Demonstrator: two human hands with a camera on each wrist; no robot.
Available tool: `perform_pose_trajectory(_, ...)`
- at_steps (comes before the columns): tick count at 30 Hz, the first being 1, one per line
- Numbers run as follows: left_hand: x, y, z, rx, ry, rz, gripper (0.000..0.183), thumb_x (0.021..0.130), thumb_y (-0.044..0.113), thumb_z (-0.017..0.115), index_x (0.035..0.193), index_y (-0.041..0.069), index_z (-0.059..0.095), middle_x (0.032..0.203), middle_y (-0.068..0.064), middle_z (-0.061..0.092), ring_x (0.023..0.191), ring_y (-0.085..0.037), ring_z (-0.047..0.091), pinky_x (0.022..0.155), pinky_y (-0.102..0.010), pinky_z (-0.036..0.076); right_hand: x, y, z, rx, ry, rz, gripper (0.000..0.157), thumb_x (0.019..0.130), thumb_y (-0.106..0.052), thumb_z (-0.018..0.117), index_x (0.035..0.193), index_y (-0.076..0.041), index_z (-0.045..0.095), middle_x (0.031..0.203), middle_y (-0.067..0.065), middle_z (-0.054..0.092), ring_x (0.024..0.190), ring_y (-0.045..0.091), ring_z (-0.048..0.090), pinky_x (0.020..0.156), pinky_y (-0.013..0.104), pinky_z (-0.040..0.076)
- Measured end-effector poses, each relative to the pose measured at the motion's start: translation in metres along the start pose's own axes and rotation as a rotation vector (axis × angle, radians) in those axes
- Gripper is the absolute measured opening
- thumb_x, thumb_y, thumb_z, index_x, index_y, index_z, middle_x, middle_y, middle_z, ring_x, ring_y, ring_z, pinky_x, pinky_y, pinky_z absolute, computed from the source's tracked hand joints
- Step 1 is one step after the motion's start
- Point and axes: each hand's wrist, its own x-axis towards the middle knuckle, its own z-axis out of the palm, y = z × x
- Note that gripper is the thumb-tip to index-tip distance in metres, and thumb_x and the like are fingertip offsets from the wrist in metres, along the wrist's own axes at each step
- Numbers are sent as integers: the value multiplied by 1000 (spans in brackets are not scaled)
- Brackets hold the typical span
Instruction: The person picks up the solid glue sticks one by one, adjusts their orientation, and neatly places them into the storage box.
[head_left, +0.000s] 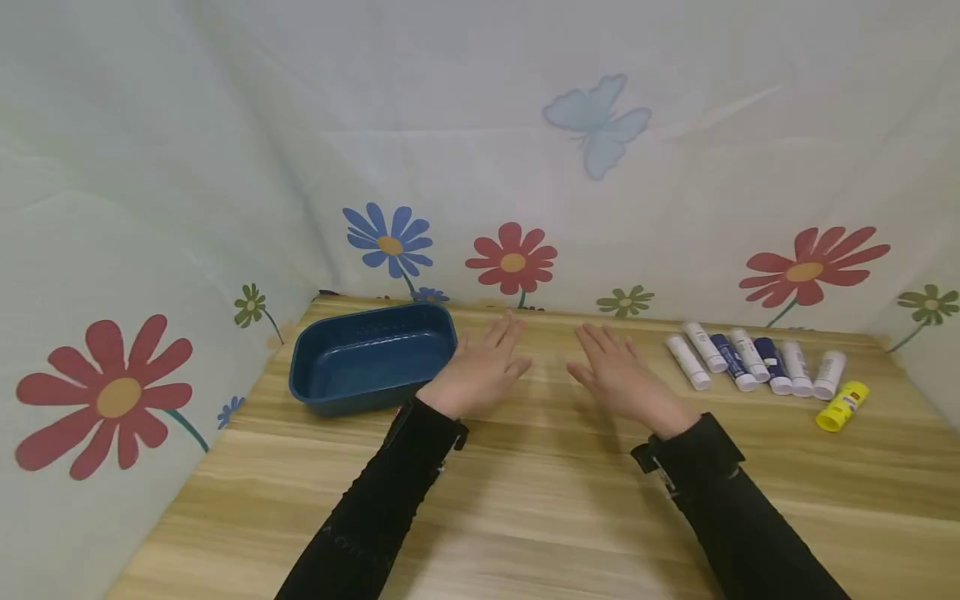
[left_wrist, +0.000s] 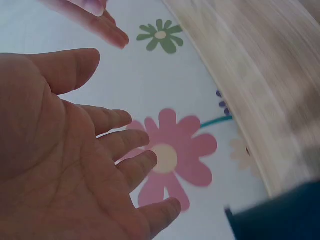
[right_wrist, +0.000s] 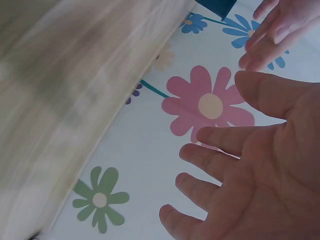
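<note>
- Your black sleeves (head_left: 375, 508) lead to your left hand (head_left: 480, 372) and right hand (head_left: 628, 379), set apart, fingers extended.
- Blue basin (head_left: 367, 402): just left of your left hand.
- Seven white and navy tubes (head_left: 732, 363): right of your right hand; yellow tube (head_left: 843, 406) farther out.
- Wooden table (head_left: 540, 517): below both hands.

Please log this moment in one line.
left hand: open, empty | right hand: open, empty | blue basin: left of left hand | tubes: right of right hand

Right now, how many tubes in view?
8, right of the right hand, left to right: white tube, second white, blue tube, third white, second blue, fourth white, fifth white, yellow tube. None looks hidden.
</note>
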Motion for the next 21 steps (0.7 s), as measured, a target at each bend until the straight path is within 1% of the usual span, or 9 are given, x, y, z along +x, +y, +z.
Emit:
perform_pose_trajectory(3, -12, -13, -12, -33, 27, -14, 64, 104, 46, 30, 154, 13, 9, 162, -7, 7, 146, -22, 2, 115, -57, 2, 6, -4, -4, 12, -9, -9, 61, 104, -30, 42, 147, 7, 21, 153, 31, 19, 140, 49, 11, 110, 66, 9)
perform_pose_trajectory(6, -27, -29, -27, -58, 61, -40, 63, 105, 44, 31, 154, 14, 7, 162, -7, 7, 146, -19, -1, 116, -55, 0, 11, -9, -6, 25, -19, -28, 61, 103, -29, 42, 147, 7, 21, 153, 32, 19, 140, 49, 10, 111, 65, 8)
perform_pose_trajectory(9, -46, -50, -40, -73, 79, -77, 62, 105, 44, 30, 154, 14, 6, 162, -7, 5, 146, -19, -3, 115, -56, -2, 16, -16, -4, 32, -22, -47, 61, 103, -29, 43, 147, 7, 21, 153, 31, 19, 140, 48, 10, 111, 65, 8)
perform_pose_trajectory(13, -67, -78, -51, -79, 90, -117, 63, 105, 45, 28, 154, 14, 3, 162, -9, 2, 146, -23, -3, 114, -59, -1, 25, -25, 0, 32, -14, -68, 62, 103, -30, 44, 148, 5, 21, 153, 30, 20, 141, 47, 11, 112, 64, 9)
perform_pose_trajectory(15, -73, -90, -55, -82, 93, -138, 64, 105, 46, 28, 154, 12, 3, 162, -10, 1, 146, -25, -3, 114, -60, -1, 29, -29, 1, 35, -12, -75, 62, 103, -30, 45, 148, 5, 21, 154, 29, 20, 141, 46, 11, 112, 64, 10)
perform_pose_trajectory(21, -83, -124, -65, -128, 92, -197, 66, 105, 45, 27, 153, 8, 0, 161, -15, 0, 146, -32, -3, 112, -64, -2, 44, -45, 4, 54, -18, -105, 64, 102, -32, 46, 149, 3, 21, 155, 26, 21, 142, 43, 10, 112, 62, 11)
